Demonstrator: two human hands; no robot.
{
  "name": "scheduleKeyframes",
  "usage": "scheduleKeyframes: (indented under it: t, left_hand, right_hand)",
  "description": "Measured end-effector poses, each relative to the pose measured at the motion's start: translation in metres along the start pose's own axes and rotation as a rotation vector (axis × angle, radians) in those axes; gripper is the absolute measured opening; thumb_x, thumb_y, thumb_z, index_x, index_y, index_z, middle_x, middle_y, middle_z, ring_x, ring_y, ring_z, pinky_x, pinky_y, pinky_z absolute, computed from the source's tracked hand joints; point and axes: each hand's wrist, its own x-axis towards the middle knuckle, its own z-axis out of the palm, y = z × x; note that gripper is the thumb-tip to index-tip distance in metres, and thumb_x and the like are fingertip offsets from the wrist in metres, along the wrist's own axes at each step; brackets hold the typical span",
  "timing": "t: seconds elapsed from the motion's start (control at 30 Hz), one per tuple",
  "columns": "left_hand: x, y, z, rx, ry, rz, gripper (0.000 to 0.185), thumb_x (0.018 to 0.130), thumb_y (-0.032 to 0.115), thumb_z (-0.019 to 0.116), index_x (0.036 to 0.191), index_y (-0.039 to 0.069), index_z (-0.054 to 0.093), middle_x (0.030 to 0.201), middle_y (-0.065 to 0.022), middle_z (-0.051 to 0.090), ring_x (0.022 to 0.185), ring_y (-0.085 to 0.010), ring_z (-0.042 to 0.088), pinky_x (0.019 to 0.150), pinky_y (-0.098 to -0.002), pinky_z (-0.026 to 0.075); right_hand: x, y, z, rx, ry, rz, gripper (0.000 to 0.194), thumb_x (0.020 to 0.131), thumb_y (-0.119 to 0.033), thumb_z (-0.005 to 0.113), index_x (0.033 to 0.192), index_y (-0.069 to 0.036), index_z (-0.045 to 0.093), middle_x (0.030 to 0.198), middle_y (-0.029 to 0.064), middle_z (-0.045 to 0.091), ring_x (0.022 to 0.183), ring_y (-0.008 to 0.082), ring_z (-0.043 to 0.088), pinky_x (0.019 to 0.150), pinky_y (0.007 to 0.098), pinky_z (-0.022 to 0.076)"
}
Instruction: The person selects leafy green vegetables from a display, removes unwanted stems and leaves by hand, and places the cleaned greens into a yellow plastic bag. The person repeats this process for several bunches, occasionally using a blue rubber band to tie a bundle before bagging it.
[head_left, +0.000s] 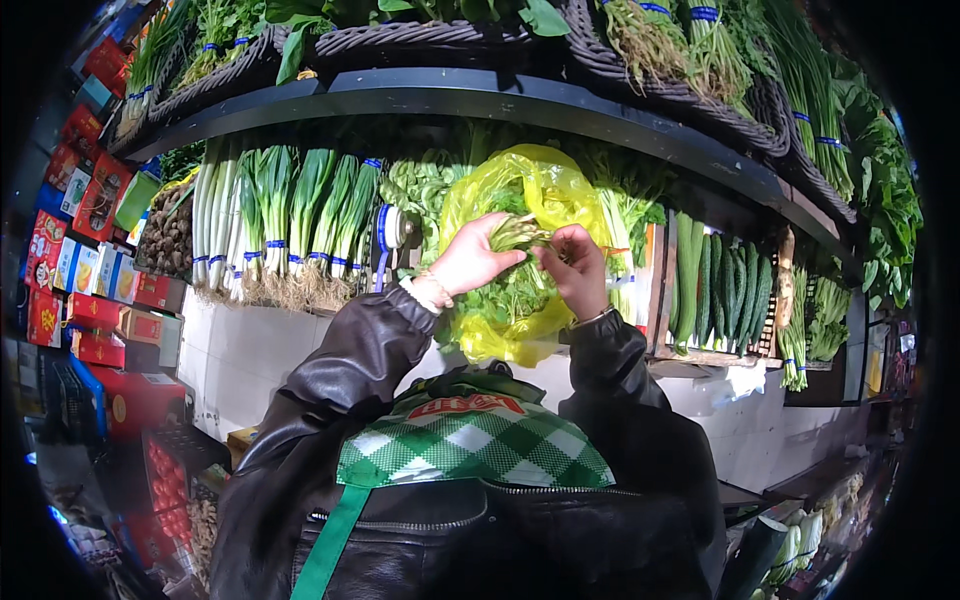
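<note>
My left hand is closed around a small bunch of leafy greens, its cut stem ends pointing right. Close beside those stems, my right hand has its thumb and fingers pinched together; whether a stem is between them is hidden. Beneath both hands lies an open yellow plastic bag, holding more loose leafy greens. A roll of blue binding tape stands left of the bag, near my left wrist.
Leeks and scallion bundles line the shelf at left. Cucumbers fill a crate at right. A dark shelf edge crosses above, bearing wicker baskets of greens. Red boxes are stacked far left.
</note>
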Motion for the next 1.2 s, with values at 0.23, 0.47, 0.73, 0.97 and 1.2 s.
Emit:
scheduleKeyframes:
  t: [0.23,0.47,0.73,0.97,1.2]
  left_hand:
    - [0.005,-0.007,-0.017,0.226,0.014,-0.064,0.032,0.082,0.010,0.074,0.112,0.003,0.063,0.100,-0.0036,0.069,0.091,-0.0087,0.062,0.081,-0.0238,0.050]
    - [-0.002,0.014,-0.053,-0.140,0.204,-0.057,0.032,0.087,0.010,0.069,0.116,0.003,0.060,0.104,-0.0012,0.067,0.084,-0.0068,0.060,0.070,-0.0206,0.049]
    - [-0.020,0.058,-0.084,-0.218,0.315,0.150,0.023,0.090,0.015,0.064,0.109,0.002,0.060,0.090,-0.0022,0.061,0.067,-0.0097,0.053,0.064,-0.0252,0.046]
    - [-0.039,0.091,-0.110,-0.482,0.453,0.435,0.024,0.094,0.025,0.062,0.109,0.008,0.057,0.105,-0.0109,0.065,0.064,-0.0123,0.055,0.067,-0.0330,0.049]
    - [-0.065,0.094,-0.124,-0.609,0.460,0.443,0.020,0.096,0.024,0.059,0.110,0.010,0.057,0.104,-0.0073,0.061,0.067,-0.0125,0.051,0.069,-0.0323,0.047]
  right_hand:
    - [-0.001,-0.004,-0.011,-0.155,0.196,-0.085,0.012,0.091,-0.008,0.063,0.084,-0.009,0.054,0.069,-0.0056,0.052,0.060,0.0039,0.049,0.054,0.0198,0.0394]
    - [-0.010,0.037,-0.045,-1.217,0.160,-0.244,0.014,0.088,-0.024,0.066,0.090,-0.010,0.066,0.078,0.0061,0.066,0.062,0.0193,0.061,0.055,0.0320,0.0477]
    - [-0.010,0.080,-0.022,-1.075,-0.310,0.391,0.045,0.080,-0.041,0.069,0.097,0.000,0.065,0.098,0.0229,0.065,0.092,0.0304,0.064,0.080,0.0370,0.0517]
    - [-0.024,0.141,0.005,-1.335,-0.186,0.526,0.062,0.073,-0.027,0.077,0.119,0.001,0.046,0.101,0.0244,0.063,0.098,0.0351,0.063,0.085,0.0395,0.0506]
    - [0.004,0.160,-0.083,-0.023,-0.026,0.373,0.046,0.078,-0.025,0.074,0.114,0.000,0.059,0.100,0.0232,0.066,0.092,0.0394,0.064,0.081,0.0409,0.0509]
